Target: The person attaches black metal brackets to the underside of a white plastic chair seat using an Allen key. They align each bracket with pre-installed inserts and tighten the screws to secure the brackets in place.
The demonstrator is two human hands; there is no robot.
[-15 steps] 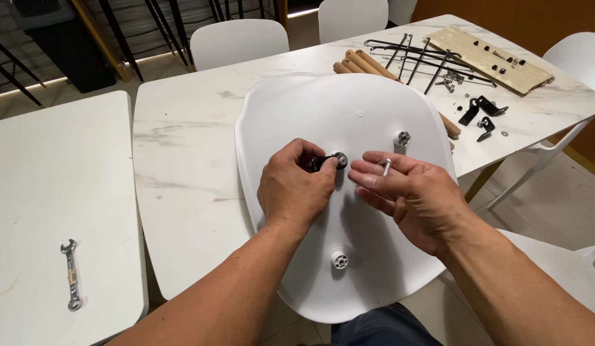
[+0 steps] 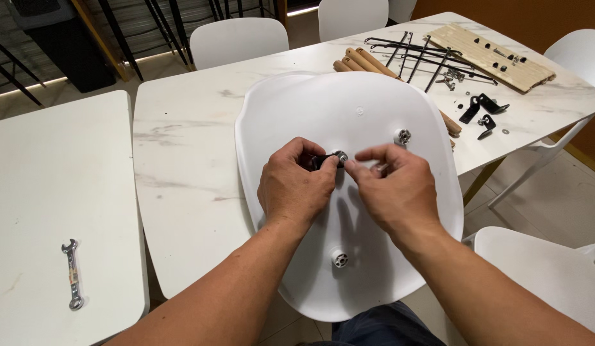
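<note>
The left hand (image 2: 296, 189) pinches a small black bracket (image 2: 322, 161) against the upturned white chair seat (image 2: 349, 115) on the marble table (image 2: 188, 160), while the right hand (image 2: 390, 186), fingertips pinched narrow, seemingly starts a bolt (image 2: 341, 156) there, needing careful alignment next.

Café-type room: marble tables (image 2: 182, 160), white chairs (image 2: 236, 40), assy parts.

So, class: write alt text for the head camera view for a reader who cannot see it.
Two bare hands, left hand and right hand, meet at a metal fitting on an upturned white chair seat lying on a marble table. Wooden legs and black brackets lie beyond; a wrench lies left.
</note>
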